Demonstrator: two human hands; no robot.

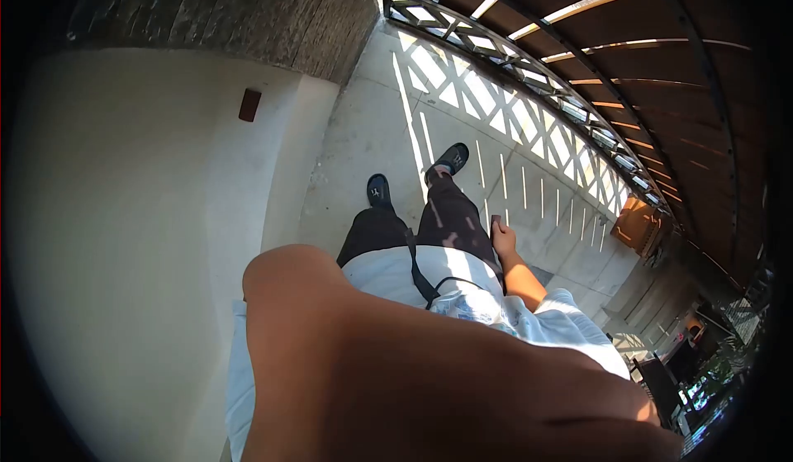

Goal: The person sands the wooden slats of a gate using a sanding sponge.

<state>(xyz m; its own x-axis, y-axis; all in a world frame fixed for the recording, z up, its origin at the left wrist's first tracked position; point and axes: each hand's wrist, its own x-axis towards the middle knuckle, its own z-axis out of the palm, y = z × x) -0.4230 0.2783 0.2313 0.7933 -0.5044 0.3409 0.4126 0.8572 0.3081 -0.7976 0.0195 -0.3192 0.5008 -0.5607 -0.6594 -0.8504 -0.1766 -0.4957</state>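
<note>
My left arm crosses the whole lower foreground, bent at the elbow and very near the camera. Its far end, where my left hand (607, 400) seems to be, is in shadow at the lower right; its fingers do not show. Beside my right thigh, my right hand (505, 240) hangs low with fingers closed around a small dark brown object (496, 221), whose kind I cannot make out. A black strap (420, 270) hangs down over my light shirt (378, 272).
I stand on a concrete floor (343, 156) striped with sunlight. A pale wall (157, 181) with a small brown fixture (249, 104) rises at left. A slatted screen with lattice (570, 107) curves along the right. A wooden piece (638, 225) stands farther right.
</note>
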